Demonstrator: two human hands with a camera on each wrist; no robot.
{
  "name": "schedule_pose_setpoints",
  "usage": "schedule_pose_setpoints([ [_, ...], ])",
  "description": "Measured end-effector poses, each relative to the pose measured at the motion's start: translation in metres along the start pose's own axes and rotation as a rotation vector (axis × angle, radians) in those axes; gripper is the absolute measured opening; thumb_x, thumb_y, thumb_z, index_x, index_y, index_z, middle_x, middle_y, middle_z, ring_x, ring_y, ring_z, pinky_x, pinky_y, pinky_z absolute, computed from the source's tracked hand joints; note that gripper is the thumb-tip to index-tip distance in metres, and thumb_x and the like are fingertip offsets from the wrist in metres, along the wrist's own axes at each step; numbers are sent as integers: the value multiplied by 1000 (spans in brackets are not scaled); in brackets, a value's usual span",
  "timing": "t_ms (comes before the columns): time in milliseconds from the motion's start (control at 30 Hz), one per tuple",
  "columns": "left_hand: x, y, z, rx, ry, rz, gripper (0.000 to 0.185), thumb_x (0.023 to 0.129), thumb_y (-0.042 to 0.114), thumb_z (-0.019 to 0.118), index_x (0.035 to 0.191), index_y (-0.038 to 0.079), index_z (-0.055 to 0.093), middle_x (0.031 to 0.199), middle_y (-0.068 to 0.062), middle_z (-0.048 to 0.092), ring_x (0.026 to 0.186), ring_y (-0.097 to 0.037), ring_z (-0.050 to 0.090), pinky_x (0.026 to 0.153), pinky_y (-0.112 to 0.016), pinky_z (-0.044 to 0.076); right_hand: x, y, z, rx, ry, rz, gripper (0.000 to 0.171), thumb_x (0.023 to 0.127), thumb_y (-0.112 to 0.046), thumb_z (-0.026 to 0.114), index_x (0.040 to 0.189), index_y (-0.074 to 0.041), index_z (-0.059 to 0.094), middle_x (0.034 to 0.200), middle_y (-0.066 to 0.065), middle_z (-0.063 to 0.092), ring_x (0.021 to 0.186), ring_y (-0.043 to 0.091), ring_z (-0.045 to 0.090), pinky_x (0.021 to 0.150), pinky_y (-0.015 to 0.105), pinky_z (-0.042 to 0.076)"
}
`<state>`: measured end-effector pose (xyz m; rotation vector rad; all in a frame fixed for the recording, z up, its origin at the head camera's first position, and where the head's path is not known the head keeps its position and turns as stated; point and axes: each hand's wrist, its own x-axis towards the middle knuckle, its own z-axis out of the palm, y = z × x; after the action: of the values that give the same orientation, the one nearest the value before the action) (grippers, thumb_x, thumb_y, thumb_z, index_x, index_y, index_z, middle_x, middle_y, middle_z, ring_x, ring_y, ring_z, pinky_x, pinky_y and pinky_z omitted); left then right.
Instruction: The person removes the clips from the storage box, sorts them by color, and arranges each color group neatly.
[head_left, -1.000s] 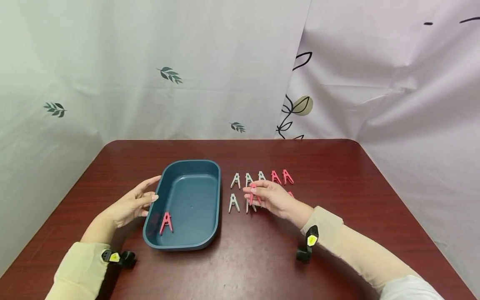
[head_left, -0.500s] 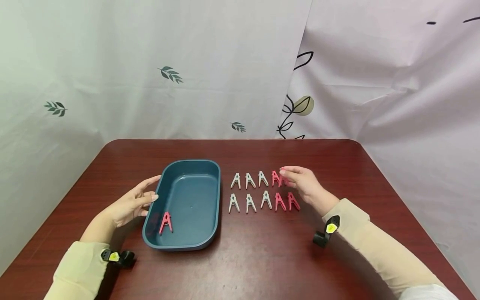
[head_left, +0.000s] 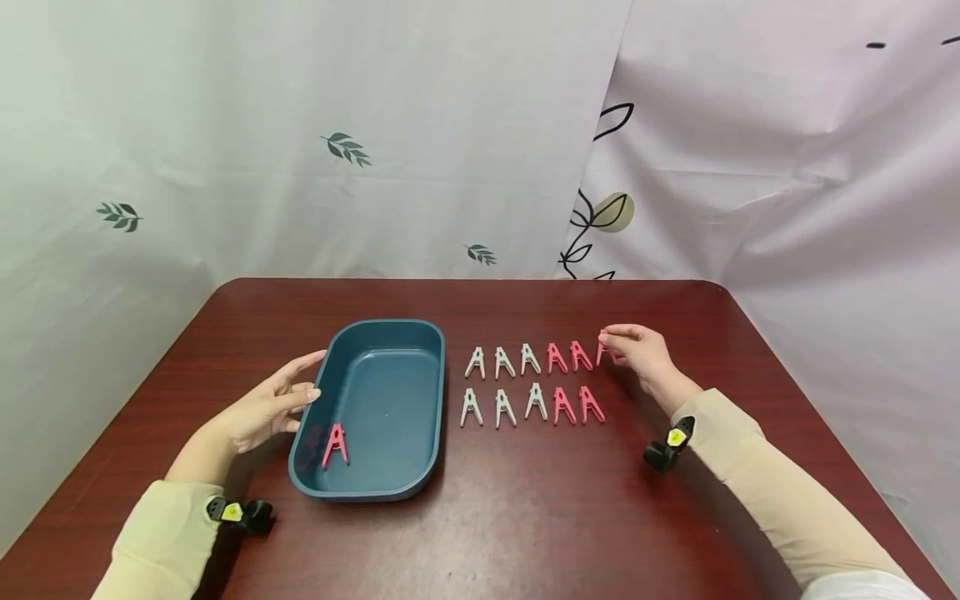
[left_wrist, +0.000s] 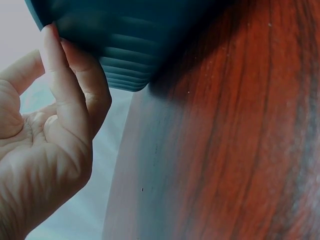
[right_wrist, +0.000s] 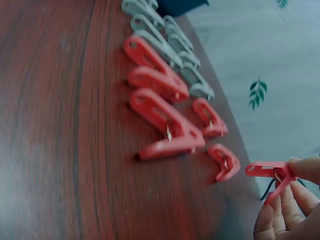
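My dark red-brown wooden desk (head_left: 525, 517) carries two rows of plastic clothes pegs. Three white pegs (head_left: 503, 362) and two pink pegs (head_left: 567, 356) stand in the far row; three more white ones (head_left: 503, 407) and two more pink ones (head_left: 577, 405) stand in the near row — whites to the left, pinks to the right. Behind the desk hang a pale cloth with green leaf sprigs (head_left: 345, 148) and — to its right — a lilac cloth with a black line-drawn plant (head_left: 600, 212).
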<state>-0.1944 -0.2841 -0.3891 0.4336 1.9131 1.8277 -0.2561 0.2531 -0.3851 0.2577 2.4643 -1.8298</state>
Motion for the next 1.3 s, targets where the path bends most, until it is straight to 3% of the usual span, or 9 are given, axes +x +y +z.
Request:
schedule_pose_setpoints([
  [167,-1,-1,2,-11,-4,0,58,100,5,42,150,22,16,110,0,66,93,-13,68,70,-32,58,2,8,-6,-64,-20,19,44,92,-19,63,124,9,56,76,-18,62,71,2,59,64,19,52],
  [433,-2,-2,2,-7,-4,7,59,100,4,42,150,21,16,108,0,66,90,-13,68,68,-31,58,5,12,-4,-61,-80,79,41,93,-12,61,123,14,53,75,-10,64,64,2,60,61,19,55],
  [733,-1,-4,0,15,3,1,59,100,5,42,150,21,16,108,0,66,90,-12,67,67,-30,58,7,10,-6,-68,-94,105,39,93,-5,56,124,17,50,79,-5,65,67,1,62,66,22,57],
  [933,-1,-2,1,26,23,-15,60,100,6,44,150,20,15,107,0,66,90,-12,67,67,-29,58,4,3,-5,-110,-71,104,39,93,-9,58,123,15,51,82,-3,65,69,2,61,69,21,56],
  [1067,0,0,1,27,29,-21,60,100,7,44,150,19,15,109,-1,66,92,-14,68,69,-31,58,-2,-9,0,-152,-76,89,40,93,-15,59,123,12,54,99,13,68,78,6,64,78,25,56],
  [1167,1,1,0,27,32,-19,60,100,6,44,150,19,14,110,-2,66,93,-15,68,70,-33,58,-8,-20,8,-175,-92,45,40,93,-17,59,122,10,55,119,24,62,90,16,67,87,33,54],
  [1300,1,1,0,20,32,-22,60,100,6,44,150,19,14,110,-2,66,93,-15,68,71,-34,58,-16,-32,21,-177,-123,2,40,93,-17,60,122,10,56,122,26,59,99,25,66,89,36,53],
])
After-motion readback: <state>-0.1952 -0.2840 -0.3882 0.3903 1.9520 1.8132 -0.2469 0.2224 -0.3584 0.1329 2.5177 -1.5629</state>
